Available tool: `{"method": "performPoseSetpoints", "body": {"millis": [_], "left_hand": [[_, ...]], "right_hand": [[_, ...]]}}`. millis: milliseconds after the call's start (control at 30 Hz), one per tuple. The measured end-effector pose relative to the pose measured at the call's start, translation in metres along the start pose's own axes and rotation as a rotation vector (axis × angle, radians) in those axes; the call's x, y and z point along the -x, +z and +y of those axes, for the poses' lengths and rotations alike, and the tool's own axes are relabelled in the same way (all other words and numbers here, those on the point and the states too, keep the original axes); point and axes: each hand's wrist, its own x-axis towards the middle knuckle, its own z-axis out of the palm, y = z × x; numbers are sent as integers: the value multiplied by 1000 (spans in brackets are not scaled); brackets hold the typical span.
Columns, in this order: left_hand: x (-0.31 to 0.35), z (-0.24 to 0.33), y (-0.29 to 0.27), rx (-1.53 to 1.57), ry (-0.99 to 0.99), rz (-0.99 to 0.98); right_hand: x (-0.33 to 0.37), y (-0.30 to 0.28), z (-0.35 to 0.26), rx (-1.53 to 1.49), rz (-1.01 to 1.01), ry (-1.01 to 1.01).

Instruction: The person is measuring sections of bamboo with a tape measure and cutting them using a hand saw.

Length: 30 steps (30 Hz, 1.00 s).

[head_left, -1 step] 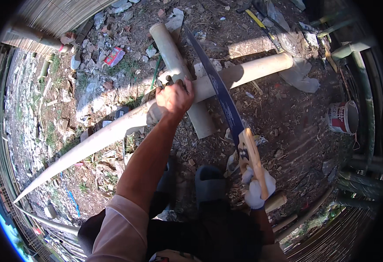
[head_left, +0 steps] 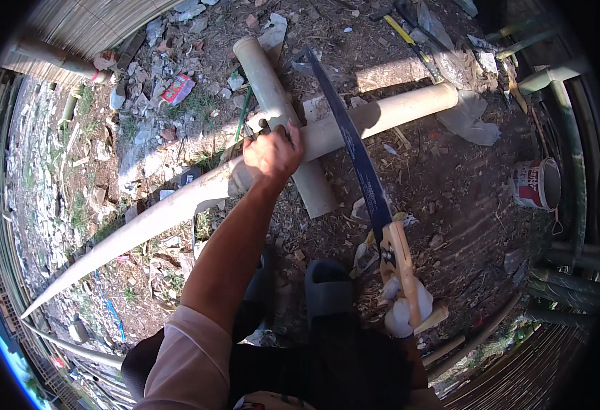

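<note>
Littered dirt yard | left hand (head_left: 272,154) closed on long bamboo pole (head_left: 177,205), lying across a shorter log (head_left: 283,113) | right hand (head_left: 404,307) gripping machete (head_left: 358,157) handle | pole likely stiff, heavy, smooth-skinned; best held near the crossing

The left hand (head_left: 272,152) grips the top of a long pale bamboo pole (head_left: 177,205) that lies across a shorter bamboo section (head_left: 283,113) on the littered dirt ground (head_left: 450,198). The right hand (head_left: 404,304), in a white glove, holds the wooden handle of a curved blue-bladed saw (head_left: 351,140), whose blade rests across the pole just beside the left hand. A white bucket (head_left: 536,183) stands well apart to the right, near green bamboo stalks (head_left: 573,171).
</note>
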Motion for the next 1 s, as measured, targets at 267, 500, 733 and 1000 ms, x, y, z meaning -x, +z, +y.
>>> {"method": "performPoseSetpoints", "body": {"millis": [267, 500, 733, 1000], "left_hand": [[0, 0, -5, -61, 20, -126], [-42, -28, -50, 464, -90, -705], [-75, -174, -142, 142, 309, -869], [9, -338, -180, 87, 147, -920]], "right_hand": [[105, -81, 18, 767, 230, 63], [127, -68, 48, 1170, 16, 203], [147, -71, 85, 1223, -421, 484], [140, -74, 93, 1217, -513, 451]]}}
